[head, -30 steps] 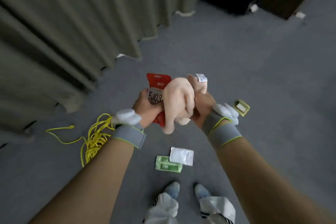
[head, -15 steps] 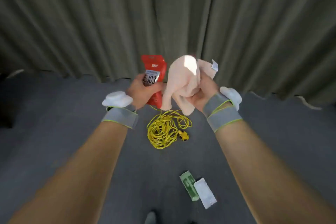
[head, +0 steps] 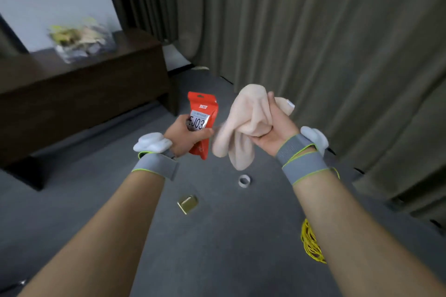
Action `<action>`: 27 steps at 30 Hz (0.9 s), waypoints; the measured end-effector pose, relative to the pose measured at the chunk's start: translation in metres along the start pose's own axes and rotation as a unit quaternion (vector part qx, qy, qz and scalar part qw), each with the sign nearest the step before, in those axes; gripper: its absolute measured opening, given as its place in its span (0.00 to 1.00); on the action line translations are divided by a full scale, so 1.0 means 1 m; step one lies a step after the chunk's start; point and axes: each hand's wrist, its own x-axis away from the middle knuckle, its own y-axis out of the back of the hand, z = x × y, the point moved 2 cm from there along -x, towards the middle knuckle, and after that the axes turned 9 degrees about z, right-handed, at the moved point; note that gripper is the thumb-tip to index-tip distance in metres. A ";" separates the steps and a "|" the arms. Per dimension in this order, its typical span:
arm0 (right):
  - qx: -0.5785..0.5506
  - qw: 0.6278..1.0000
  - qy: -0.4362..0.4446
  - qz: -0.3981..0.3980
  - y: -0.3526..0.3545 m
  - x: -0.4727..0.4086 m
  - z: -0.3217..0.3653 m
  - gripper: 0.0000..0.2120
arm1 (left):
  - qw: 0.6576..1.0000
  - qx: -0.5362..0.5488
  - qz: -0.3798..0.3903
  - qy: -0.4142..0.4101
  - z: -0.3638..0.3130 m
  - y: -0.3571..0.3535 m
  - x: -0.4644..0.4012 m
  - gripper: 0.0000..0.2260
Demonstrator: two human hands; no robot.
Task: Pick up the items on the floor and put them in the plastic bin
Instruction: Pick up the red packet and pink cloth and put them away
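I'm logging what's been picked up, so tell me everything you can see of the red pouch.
The red pouch is a glossy, flat-sided bag with a small hang hole at its top and a silver-white label reading "FJ03". It stands roughly upright, held off the floor in the grip of the left hand, whose fingers curl round its middle.

Layout of the scene. Far left: a low cabinet [head: 79, 89] stands on the floor [head: 217, 236], carrying a plastic bin [head: 82, 41] on its top. A curtain [head: 313, 43] hangs along the far and right sides. Centre: the left hand [head: 185, 135] holds a pouch [head: 202, 123], left of and just beside the cloth [head: 243, 125] held in the right hand [head: 272, 132]. On the floor nearer than the hands lie a tape ring [head: 245, 181], a small box [head: 188, 204] to its near left, and a coiled cable [head: 311, 243] at near right.
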 end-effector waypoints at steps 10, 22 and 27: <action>0.072 0.984 -0.049 0.155 -0.218 -0.166 -0.037 0.34 | 0.991 0.050 -0.117 0.052 0.068 0.213 -0.066 0.33; 0.061 0.952 -0.099 0.283 -0.479 -0.431 -0.078 0.43 | 0.942 0.054 -0.293 0.155 0.140 0.490 -0.174 0.40; 0.079 0.956 -0.104 0.262 -0.553 -0.545 -0.115 0.15 | 0.938 0.081 -0.281 0.183 0.206 0.585 -0.248 0.47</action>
